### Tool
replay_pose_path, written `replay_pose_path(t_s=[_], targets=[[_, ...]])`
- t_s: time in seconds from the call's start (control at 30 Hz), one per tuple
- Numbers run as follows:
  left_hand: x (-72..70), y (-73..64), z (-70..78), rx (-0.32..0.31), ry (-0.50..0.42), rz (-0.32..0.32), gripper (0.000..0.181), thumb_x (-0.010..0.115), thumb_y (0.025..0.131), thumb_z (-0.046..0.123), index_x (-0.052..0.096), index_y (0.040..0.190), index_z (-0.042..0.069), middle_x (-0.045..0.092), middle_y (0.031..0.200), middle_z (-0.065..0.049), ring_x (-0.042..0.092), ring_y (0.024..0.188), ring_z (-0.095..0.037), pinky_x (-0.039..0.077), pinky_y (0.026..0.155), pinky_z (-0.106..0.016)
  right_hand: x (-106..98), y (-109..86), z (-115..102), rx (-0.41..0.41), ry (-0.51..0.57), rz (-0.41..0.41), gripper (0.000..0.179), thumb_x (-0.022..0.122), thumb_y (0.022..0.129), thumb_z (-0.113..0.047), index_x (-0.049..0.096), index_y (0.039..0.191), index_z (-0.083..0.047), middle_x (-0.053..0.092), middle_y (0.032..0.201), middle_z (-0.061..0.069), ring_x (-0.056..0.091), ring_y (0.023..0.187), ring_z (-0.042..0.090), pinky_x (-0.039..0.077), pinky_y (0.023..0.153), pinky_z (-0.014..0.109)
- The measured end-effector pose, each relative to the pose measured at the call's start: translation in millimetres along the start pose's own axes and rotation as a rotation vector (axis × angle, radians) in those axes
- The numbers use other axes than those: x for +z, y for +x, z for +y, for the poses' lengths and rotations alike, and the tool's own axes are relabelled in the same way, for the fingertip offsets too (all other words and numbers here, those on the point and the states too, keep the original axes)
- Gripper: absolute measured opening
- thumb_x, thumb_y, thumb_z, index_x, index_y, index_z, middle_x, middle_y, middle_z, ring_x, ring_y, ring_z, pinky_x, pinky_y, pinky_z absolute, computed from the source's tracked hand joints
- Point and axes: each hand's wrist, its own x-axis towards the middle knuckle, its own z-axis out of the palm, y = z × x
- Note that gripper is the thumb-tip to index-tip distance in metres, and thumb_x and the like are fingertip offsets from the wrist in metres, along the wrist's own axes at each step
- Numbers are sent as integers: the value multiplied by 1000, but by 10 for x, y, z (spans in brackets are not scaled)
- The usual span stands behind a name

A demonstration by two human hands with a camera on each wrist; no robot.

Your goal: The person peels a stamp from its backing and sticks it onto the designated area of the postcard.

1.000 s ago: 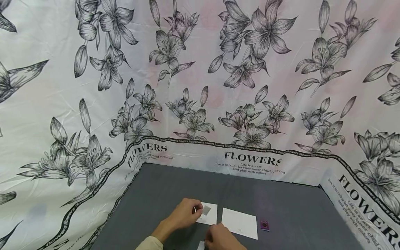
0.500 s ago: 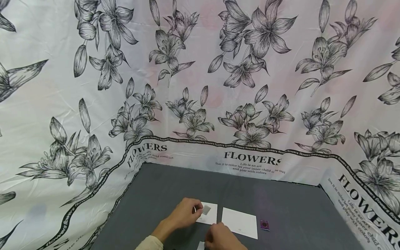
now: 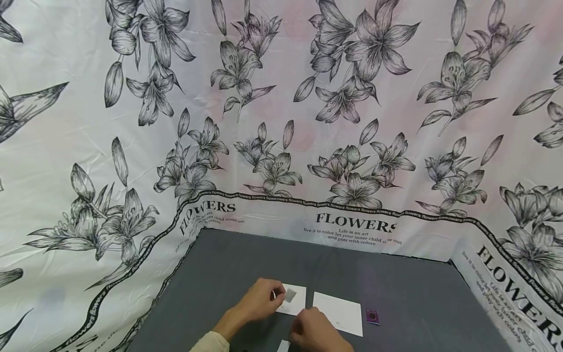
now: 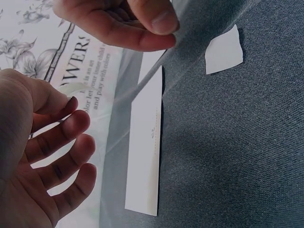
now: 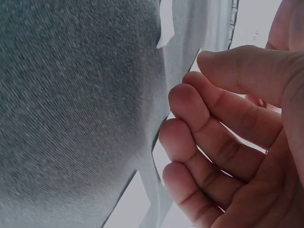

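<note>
My left hand [image 3: 263, 299] is held over a white card [image 3: 300, 304]. Its thumb and index finger pinch a small piece of clear film [image 3: 291, 295], which looks grey and see-through against the card; its other fingers are bent [image 4: 61, 156]. My right hand [image 3: 315, 330] hovers near the lower corner of a second white card [image 3: 340, 315] with small print. The right fingers [image 5: 183, 137] are curled, with the thumb close over the index fingertip; I cannot tell whether something thin is between them. A torn white scrap [image 4: 225, 52] lies on the cloth, left of my right hand.
A small purple square item [image 3: 372, 317] with a dark round mark lies right of the second card. Dark grey cloth [image 3: 264, 254] covers the table. Behind it hangs a white curtain [image 3: 272, 215] printed with flowers and lettering.
My right hand has moved slightly forward, away from the white scrap and toward the second card. My left hand and the clear film have stayed in place.
</note>
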Motion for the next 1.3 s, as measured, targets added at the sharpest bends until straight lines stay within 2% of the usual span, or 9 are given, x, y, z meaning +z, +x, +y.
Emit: replay_pose_path(t_s=[0.17, 0.37, 0.47, 0.73, 0.97, 1.3], targets=[[5, 0, -3, -12, 3, -3, 10, 70, 103, 13, 78, 98, 13, 68, 81, 13, 56, 66, 5, 48, 60, -19, -50, 7, -19, -1, -16, 28, 7, 81, 84, -13, 82, 78, -14, 70, 67, -15, 54, 58, -4, 50, 56, 22], [26, 9, -22, 6, 8, 7, 9, 70, 102, 13, 78, 96, 12, 68, 80, 13, 54, 65, 6, 47, 59, -18, -78, 27, -15, -54, -80, 89, 9, 82, 82, -13, 79, 74, -15, 66, 64, -15, 49, 57, -5, 45, 54, 19], [34, 10, -25, 1, 8, 6, 9, 71, 101, 12, 78, 96, 12, 68, 80, 13, 54, 66, 6, 48, 59, -18, -99, 43, -6, -68, -102, 102, 9, 82, 83, -13, 79, 75, -14, 68, 65, -13, 50, 57, -5, 46, 54, 19], [48, 9, -23, 2, 15, 4, 8, 71, 101, 12, 77, 95, 13, 67, 79, 14, 55, 66, 4, 47, 59, -17, -159, 97, 23, -54, -119, 92, 5, 83, 86, -13, 82, 81, -12, 72, 69, -10, 56, 59, -4, 52, 58, 21], [65, 3, -20, 33, 2, 9, 9, 72, 100, 11, 76, 93, 13, 68, 78, 12, 56, 65, 3, 47, 58, -17, -198, 130, 29, -67, -137, 116, 6, 84, 86, -13, 82, 80, -12, 70, 66, -11, 53, 57, -5, 50, 57, 21], [68, 11, -3, 7, -4, -12, 8, 72, 101, 12, 78, 96, 10, 68, 79, 12, 56, 66, 3, 47, 60, -17, -272, 135, -15, -92, -131, 181, 7, 84, 84, -10, 80, 79, -14, 67, 66, -13, 48, 59, -6, 46, 57, 20]])
